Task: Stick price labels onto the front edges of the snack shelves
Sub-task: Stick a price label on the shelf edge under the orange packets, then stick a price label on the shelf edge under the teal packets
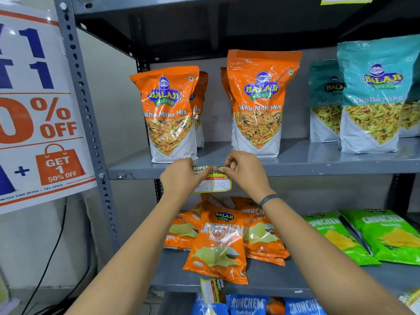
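- Both hands up at the front edge of the grey metal shelf (318, 170), working 1 price label (214, 181).
- Left hand (181, 178): fingers pinched on the label's left part, thumb side covering its lower-left corner.
- Right hand (244, 170): fingertips gripping the label's top-right, near its printed green-and-red strip; dark band (269, 199) on the wrist.
- Label sits against the shelf lip w/ its top at the edge & its white lower half hanging below it. Handwritten "20" in the right box; left box mostly hidden by the left hand. "SUPER" printed at top left.
- On the shelf just behind the hands: 2 upright orange Tikha Mitha Mix bags (172, 114), more of the same behind each.
- To the right, well apart from the hands: teal Khatta Mitha bags (372, 96), also upright.
- Shelf below, between the forearms: orange Crunchem packs (218, 244) lying tilted & overlapping; green Crunchem packs (386, 235) to the right.
- 2nd label (212, 291) hangs crooked from the lower shelf's front edge; blue Crunchem packs (247, 305) beneath.
- Far left: promo poster (38, 110) on the rack upright, reads "% OFF" & "GET 1 50% OFF".
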`<state>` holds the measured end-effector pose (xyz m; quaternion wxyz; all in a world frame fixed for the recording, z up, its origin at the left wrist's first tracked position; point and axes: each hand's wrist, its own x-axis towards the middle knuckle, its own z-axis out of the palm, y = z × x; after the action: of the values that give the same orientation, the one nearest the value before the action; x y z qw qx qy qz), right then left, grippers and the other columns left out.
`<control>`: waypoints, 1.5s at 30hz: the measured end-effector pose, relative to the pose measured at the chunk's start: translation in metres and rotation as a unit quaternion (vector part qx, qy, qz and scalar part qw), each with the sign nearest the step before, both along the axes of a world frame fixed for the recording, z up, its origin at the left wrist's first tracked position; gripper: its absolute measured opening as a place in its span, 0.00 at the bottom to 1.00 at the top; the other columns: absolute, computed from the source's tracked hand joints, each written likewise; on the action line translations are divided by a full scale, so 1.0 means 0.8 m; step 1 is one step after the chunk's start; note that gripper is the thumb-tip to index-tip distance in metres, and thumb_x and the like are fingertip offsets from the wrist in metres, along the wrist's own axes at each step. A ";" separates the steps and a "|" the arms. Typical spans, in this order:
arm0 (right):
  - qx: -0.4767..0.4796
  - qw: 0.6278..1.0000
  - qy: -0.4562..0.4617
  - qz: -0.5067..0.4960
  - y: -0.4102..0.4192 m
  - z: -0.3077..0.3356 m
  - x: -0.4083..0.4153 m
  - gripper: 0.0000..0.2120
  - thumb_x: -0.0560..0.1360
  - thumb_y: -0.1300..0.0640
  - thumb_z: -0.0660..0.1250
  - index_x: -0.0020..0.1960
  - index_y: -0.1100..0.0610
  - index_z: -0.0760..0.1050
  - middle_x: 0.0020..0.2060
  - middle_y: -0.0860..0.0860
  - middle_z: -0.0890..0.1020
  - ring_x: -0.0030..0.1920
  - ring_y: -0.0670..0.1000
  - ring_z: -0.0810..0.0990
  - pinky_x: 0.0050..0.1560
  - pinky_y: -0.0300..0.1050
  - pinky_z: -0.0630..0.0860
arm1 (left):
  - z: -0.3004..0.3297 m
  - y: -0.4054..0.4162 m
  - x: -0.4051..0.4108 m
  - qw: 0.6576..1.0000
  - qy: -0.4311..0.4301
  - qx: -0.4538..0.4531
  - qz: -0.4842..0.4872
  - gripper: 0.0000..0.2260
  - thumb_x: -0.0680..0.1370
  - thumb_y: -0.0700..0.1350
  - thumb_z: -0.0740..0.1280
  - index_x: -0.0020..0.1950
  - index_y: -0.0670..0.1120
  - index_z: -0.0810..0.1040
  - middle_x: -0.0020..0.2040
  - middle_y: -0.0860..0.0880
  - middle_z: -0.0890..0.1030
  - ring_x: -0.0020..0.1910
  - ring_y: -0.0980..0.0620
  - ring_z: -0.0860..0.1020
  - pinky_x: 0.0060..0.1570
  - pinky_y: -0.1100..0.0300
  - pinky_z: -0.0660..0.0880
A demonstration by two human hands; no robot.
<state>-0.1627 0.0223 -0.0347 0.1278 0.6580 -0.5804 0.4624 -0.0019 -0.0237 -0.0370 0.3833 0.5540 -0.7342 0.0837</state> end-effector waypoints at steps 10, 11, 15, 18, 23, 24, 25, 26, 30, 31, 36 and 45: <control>-0.114 0.991 -0.069 -0.026 0.063 -0.011 -0.123 0.05 0.73 0.55 0.69 0.47 0.55 0.77 0.36 0.52 0.77 0.36 0.51 0.75 0.37 0.50 0.77 | 0.021 0.065 -0.103 0.982 -0.030 -0.188 0.013 0.15 0.73 0.54 0.69 0.51 0.44 0.75 0.48 0.42 0.79 0.51 0.39 0.76 0.46 0.48 0.71; -0.123 0.988 -0.082 -0.045 0.075 -0.012 -0.150 0.05 0.74 0.54 0.69 0.47 0.55 0.77 0.36 0.51 0.77 0.35 0.50 0.74 0.37 0.50 0.76 | 0.021 0.073 -0.135 0.979 -0.019 -0.201 -0.031 0.12 0.74 0.53 0.68 0.49 0.45 0.76 0.47 0.43 0.80 0.50 0.40 0.77 0.44 0.49 0.72; -0.177 0.969 -0.128 -0.117 0.132 -0.021 -0.270 0.03 0.75 0.56 0.68 0.46 0.55 0.77 0.38 0.53 0.80 0.35 0.50 0.75 0.39 0.46 0.71 | 0.024 0.108 -0.286 0.970 0.002 -0.139 -0.198 0.14 0.74 0.55 0.61 0.47 0.46 0.77 0.46 0.44 0.82 0.50 0.41 0.78 0.46 0.47 0.76; -0.248 0.935 -0.168 -0.188 0.175 -0.030 -0.364 0.04 0.75 0.57 0.66 0.46 0.57 0.78 0.39 0.58 0.81 0.38 0.54 0.77 0.40 0.45 0.70 | 0.028 0.134 -0.404 0.955 0.004 -0.105 -0.278 0.11 0.76 0.53 0.64 0.47 0.45 0.78 0.46 0.45 0.83 0.50 0.41 0.79 0.46 0.48 0.77; -0.302 0.854 -0.277 -0.319 0.202 -0.067 -0.488 0.08 0.74 0.58 0.69 0.50 0.61 0.77 0.45 0.61 0.81 0.50 0.60 0.74 0.54 0.52 0.67 | 0.043 0.168 -0.555 0.925 -0.018 -0.068 -0.374 0.12 0.77 0.53 0.65 0.51 0.45 0.78 0.48 0.45 0.83 0.51 0.44 0.79 0.47 0.50 0.77; -0.304 0.847 -0.304 -0.312 0.203 -0.072 -0.502 0.10 0.73 0.58 0.69 0.51 0.61 0.76 0.47 0.62 0.80 0.50 0.59 0.74 0.55 0.51 0.67 | 0.045 0.172 -0.575 0.923 -0.036 -0.065 -0.378 0.14 0.78 0.54 0.65 0.52 0.44 0.78 0.48 0.44 0.83 0.51 0.43 0.79 0.47 0.50 0.77; -0.303 0.844 -0.329 -0.296 0.202 -0.076 -0.514 0.11 0.73 0.58 0.70 0.52 0.63 0.75 0.48 0.63 0.79 0.49 0.56 0.73 0.54 0.49 0.68 | 0.047 0.175 -0.592 0.923 -0.053 -0.053 -0.379 0.15 0.78 0.54 0.64 0.53 0.43 0.77 0.49 0.43 0.83 0.51 0.43 0.79 0.47 0.50 0.77; -0.298 0.844 -0.353 -0.273 0.202 -0.077 -0.523 0.12 0.73 0.59 0.70 0.53 0.63 0.74 0.49 0.64 0.78 0.47 0.53 0.72 0.52 0.48 0.70 | 0.049 0.177 -0.606 0.922 -0.064 -0.034 -0.380 0.16 0.78 0.55 0.64 0.53 0.43 0.77 0.49 0.42 0.82 0.51 0.43 0.79 0.47 0.50 0.76; -0.259 0.837 -0.456 -0.156 0.202 -0.075 -0.548 0.13 0.73 0.57 0.71 0.53 0.60 0.73 0.45 0.60 0.78 0.40 0.50 0.76 0.42 0.38 0.75 | 0.051 0.177 -0.643 0.929 -0.088 0.007 -0.359 0.17 0.79 0.57 0.62 0.47 0.42 0.75 0.44 0.41 0.81 0.48 0.40 0.79 0.41 0.50 0.74; -0.247 0.834 -0.473 -0.140 0.202 -0.075 -0.556 0.11 0.73 0.58 0.71 0.52 0.59 0.73 0.43 0.59 0.78 0.37 0.47 0.77 0.38 0.31 0.74 | 0.051 0.178 -0.648 0.931 -0.093 0.011 -0.353 0.17 0.79 0.56 0.61 0.42 0.43 0.73 0.41 0.42 0.79 0.47 0.40 0.79 0.38 0.51 0.71; -0.149 0.822 -0.545 -0.067 0.208 -0.065 -0.602 0.08 0.68 0.58 0.75 0.35 0.54 0.77 0.45 0.69 0.83 0.40 0.55 0.80 0.49 0.58 0.80 | 0.058 0.180 -0.663 0.935 -0.097 0.085 -0.330 0.20 0.81 0.50 0.58 0.30 0.45 0.63 0.30 0.47 0.69 0.37 0.45 0.72 0.33 0.57 0.62; -0.083 0.941 -0.311 -0.105 0.246 -0.045 -0.619 0.03 0.69 0.57 0.74 0.40 0.56 0.81 0.34 0.54 0.83 0.32 0.45 0.78 0.40 0.42 0.74 | 0.034 0.221 -0.633 0.957 -0.120 0.024 -0.263 0.18 0.78 0.56 0.63 0.32 0.47 0.68 0.39 0.46 0.80 0.43 0.43 0.77 0.35 0.59 0.65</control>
<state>-0.6576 0.2192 -0.0704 0.0430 0.4044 -0.6165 0.6743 -0.5080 0.1528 -0.0100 0.2872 0.3363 -0.8964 0.0283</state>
